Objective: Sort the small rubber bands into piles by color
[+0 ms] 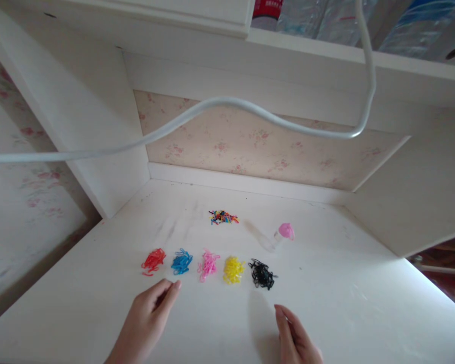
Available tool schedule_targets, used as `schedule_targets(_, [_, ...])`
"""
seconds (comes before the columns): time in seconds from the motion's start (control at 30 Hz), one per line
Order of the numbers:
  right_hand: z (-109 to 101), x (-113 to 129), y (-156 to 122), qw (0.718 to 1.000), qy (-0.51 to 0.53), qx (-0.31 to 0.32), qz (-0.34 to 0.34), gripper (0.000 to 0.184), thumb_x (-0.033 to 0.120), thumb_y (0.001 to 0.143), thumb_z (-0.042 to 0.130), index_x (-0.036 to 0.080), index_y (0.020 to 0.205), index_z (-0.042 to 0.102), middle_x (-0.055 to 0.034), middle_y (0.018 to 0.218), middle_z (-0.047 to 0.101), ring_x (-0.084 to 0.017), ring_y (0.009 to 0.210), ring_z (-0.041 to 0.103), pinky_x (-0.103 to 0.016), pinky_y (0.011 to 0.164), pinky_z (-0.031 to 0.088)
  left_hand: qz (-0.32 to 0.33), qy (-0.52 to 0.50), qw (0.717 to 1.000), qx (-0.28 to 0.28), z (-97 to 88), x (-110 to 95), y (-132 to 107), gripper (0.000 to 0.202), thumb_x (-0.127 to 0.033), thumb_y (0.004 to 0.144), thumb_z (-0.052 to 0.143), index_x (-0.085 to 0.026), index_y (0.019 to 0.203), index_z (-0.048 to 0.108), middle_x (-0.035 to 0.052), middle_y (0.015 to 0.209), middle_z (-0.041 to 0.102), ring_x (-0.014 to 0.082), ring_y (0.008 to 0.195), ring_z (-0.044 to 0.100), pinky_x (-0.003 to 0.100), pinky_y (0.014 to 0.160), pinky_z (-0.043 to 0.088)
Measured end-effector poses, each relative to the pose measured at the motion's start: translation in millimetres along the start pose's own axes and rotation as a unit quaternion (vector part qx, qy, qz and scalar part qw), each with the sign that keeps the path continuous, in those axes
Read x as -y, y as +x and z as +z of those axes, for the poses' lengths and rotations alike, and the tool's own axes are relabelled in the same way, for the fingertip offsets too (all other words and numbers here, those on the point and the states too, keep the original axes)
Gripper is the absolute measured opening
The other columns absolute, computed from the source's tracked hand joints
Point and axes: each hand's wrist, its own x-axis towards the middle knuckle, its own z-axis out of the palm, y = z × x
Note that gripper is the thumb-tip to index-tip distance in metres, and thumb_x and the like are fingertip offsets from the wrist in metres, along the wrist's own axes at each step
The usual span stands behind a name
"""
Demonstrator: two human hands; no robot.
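Five small heaps of rubber bands form a row on the white desk: red [153, 261], blue [181, 262], pink [208, 264], yellow [233, 270] and black [262, 274]. Behind them lies a smaller mixed-colour heap [223, 217]. My left hand [150, 312] is closed in a pinch just in front of the blue heap, not touching it. In front and to the right of the black heap, my right hand [296, 336] is also pinched, thumb against fingers. Anything between either hand's fingertips is too small or hidden to make out.
A small clear container with a pink cap [286, 231] is at the right behind the black heap. A white cable [227, 101] crosses the upper view. White side panels [420, 177] and an overhead shelf [326, 50] holding plastic bottles enclose the desk [349, 303].
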Motion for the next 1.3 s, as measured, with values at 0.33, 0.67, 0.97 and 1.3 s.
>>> schedule_targets(0.33, [3,-5,-8,0.992,0.002,0.018,-0.129,0.049,0.059,0.083,0.040,0.020,0.086,0.070,0.0023,0.046,0.056,-0.010,0.041,0.052,-0.016,0.045,0.041,0.065,0.302,0.950,0.040,48.0,-71,141,0.030,-0.043,0.082,0.046,-0.021,0.083,0.067,0.0068,0.088,0.070,0.0207,0.082,0.063,0.027,0.068,0.043])
schedule_targets(0.67, [7,-10,-4,0.979,0.011,0.014,-0.201,0.043,0.049,0.086,0.043,0.016,0.085,0.070,0.0020,0.047,0.054,-0.007,0.040,0.050,-0.014,0.046,0.040,0.062,0.337,0.939,0.024,87.3,-63,183,0.036,-0.035,0.089,0.038,-0.015,0.104,0.063,0.0159,0.105,0.065,0.0259,0.096,0.062,0.035,0.079,0.046])
schedule_targets(0.97, [3,-3,-5,0.979,0.003,0.024,-0.204,0.039,0.046,0.088,0.042,0.018,0.088,0.069,0.0016,0.049,0.056,-0.008,0.043,0.052,-0.014,0.045,0.038,0.085,0.327,0.941,0.036,74.8,-51,183,0.031,-0.039,0.089,0.041,-0.020,0.099,0.063,0.0101,0.104,0.065,0.0216,0.093,0.062,0.029,0.076,0.044])
schedule_targets(1.3, [-1,-5,-3,0.974,-0.028,0.052,-0.221,0.037,0.043,0.089,0.041,0.018,0.089,0.068,0.0020,0.049,0.056,-0.008,0.043,0.052,-0.014,0.046,0.039,0.073,0.310,0.947,0.032,58.4,-45,191,0.036,-0.054,0.080,0.050,-0.023,0.087,0.068,0.0050,0.094,0.070,0.0195,0.087,0.062,0.024,0.070,0.043])
